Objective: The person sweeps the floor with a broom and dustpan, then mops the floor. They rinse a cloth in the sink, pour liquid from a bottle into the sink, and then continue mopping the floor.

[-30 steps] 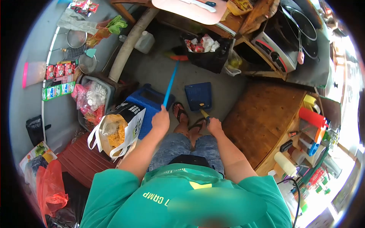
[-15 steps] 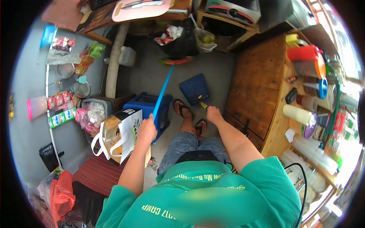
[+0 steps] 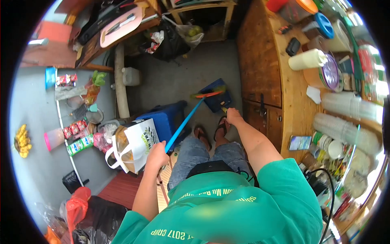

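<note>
My left hand (image 3: pixel 157 155) is closed around the blue handle of a broom (image 3: pixel 187 118). The broom's orange and green head, slightly blurred, lies over the front part of a blue dustpan (image 3: pixel 221 102) on the grey floor. My right hand (image 3: pixel 233 116) grips the dustpan's short yellow handle, most of it hidden by the fingers. The dustpan sits just ahead of my sandalled feet. Beside my left forearm stands a white shopping bag (image 3: pixel 140 140) next to a blue plastic stool (image 3: pixel 162 122).
A wooden cabinet (image 3: pixel 260 69) bounds the floor on the right, its top crowded with containers and stacked plastic cups. Ahead hang a black trash bag (image 3: pixel 168 46) and a bag of green fruit (image 3: pixel 191 34). A white jug (image 3: pixel 131 76) stands by a pipe at left.
The broom head has come back and to the right, from the bare floor onto the dustpan. My view has shifted, and my feet have moved.
</note>
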A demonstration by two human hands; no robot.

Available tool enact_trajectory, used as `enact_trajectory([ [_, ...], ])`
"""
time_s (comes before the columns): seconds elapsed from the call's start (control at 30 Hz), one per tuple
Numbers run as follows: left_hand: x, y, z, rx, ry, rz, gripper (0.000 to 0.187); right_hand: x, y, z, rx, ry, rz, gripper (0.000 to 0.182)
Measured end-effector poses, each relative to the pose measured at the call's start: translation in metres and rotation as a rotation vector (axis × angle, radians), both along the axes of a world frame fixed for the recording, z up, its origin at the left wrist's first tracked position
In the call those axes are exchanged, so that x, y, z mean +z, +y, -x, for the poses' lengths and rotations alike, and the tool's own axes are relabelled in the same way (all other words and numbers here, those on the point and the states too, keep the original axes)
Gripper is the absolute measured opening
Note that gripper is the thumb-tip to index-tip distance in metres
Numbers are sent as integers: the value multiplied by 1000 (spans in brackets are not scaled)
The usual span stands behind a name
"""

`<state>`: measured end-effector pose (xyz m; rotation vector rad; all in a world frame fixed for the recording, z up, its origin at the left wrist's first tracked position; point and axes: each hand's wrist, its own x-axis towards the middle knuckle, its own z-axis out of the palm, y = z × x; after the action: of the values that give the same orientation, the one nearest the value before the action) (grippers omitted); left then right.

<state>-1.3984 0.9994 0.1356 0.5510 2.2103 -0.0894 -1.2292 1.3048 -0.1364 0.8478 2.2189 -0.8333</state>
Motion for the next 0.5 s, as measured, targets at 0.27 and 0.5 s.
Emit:
enact_trajectory([
  [0.27, -120, 65, 57, -210, 237, -232, 22, 34, -82, -70, -205, 60, -32, 33],
  [0.5, -256, 101, 30, 464, -424, -290, 50, 107, -191, -147, -489, 74, -25, 48],
])
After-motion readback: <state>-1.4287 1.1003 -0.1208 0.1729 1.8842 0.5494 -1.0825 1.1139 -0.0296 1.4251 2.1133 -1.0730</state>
